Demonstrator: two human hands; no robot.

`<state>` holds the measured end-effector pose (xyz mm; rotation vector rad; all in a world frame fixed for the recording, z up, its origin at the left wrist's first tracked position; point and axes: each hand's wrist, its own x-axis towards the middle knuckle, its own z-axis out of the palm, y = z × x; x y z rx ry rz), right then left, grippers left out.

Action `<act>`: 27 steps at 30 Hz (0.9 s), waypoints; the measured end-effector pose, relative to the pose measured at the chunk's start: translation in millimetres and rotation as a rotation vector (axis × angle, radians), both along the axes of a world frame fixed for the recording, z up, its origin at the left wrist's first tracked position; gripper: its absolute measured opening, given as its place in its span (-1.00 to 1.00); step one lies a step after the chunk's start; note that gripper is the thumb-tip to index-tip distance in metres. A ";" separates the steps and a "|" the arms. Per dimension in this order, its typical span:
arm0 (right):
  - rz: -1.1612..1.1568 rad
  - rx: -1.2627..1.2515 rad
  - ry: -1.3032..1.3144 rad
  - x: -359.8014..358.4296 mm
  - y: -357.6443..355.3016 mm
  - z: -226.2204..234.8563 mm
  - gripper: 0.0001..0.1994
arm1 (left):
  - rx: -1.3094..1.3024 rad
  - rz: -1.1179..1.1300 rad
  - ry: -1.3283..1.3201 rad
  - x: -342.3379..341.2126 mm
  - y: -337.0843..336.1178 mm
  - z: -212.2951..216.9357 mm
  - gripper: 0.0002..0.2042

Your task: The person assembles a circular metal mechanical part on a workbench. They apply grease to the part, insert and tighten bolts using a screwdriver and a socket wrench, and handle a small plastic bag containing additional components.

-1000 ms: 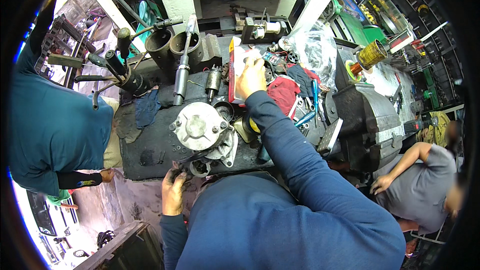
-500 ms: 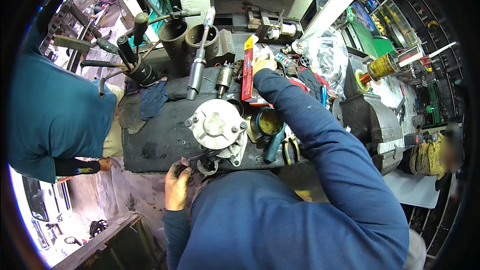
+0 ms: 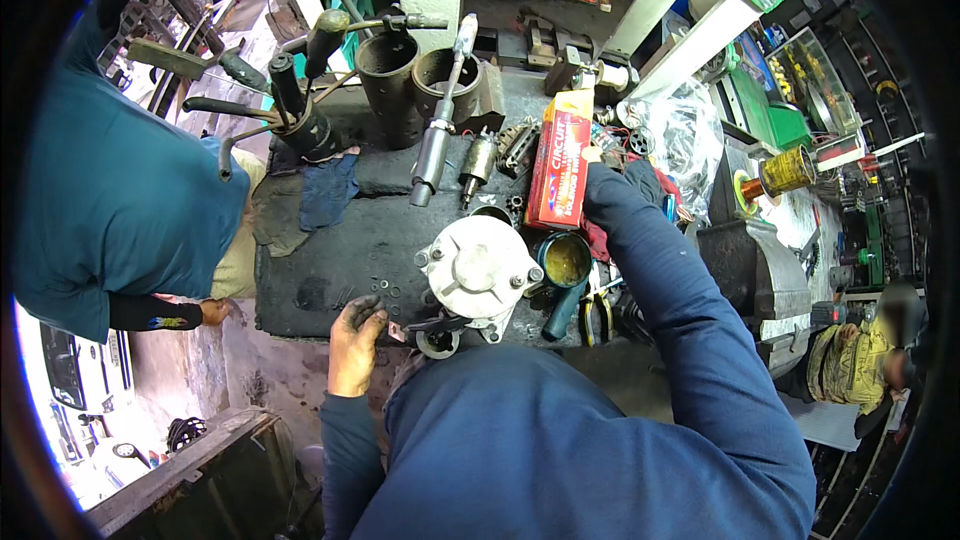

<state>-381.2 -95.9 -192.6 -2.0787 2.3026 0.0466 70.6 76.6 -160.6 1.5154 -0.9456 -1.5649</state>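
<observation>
My right hand (image 3: 594, 154) grips the right side of a red and orange cardboard box (image 3: 560, 160), which is tilted up at the back of the workbench. Most of its fingers are hidden by the box and my sleeve. In front of me stands a round silver motor housing (image 3: 478, 268) with bolts on its rim. My left hand (image 3: 356, 348) is low at the bench's front edge, left of the housing, its fingers curled together. A small flat metal tab (image 3: 397, 331) shows right beside the fingertips; whether they pinch anything is too small to tell.
A teal handled cup of yellow grease (image 3: 567, 260) and yellow-black pliers (image 3: 598, 316) lie right of the housing. Washers (image 3: 386, 290), a cylindrical motor part (image 3: 478, 162) and a metal rod tool (image 3: 432, 155) are on the bench. A person in teal (image 3: 130, 210) stands left.
The box has turned so that its broad printed face shows, with my right hand now at its right side. My left hand remains low beside the housing; the whole view has shifted slightly.
</observation>
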 end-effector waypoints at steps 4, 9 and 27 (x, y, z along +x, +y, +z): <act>0.006 -0.046 -0.136 -3.4 13.7 34.9 -0.40 | 0.009 -0.037 0.056 -4.4 -17.5 1.8 -0.69; 0.034 -0.120 -0.300 -5.6 12.2 87.8 -0.34 | -0.035 -0.044 0.051 -2.0 -34.1 14.2 -0.66; 0.048 -0.347 -0.902 17.7 210.0 236.4 -0.07 | -0.166 -0.572 0.674 -168.5 36.3 204.2 -0.05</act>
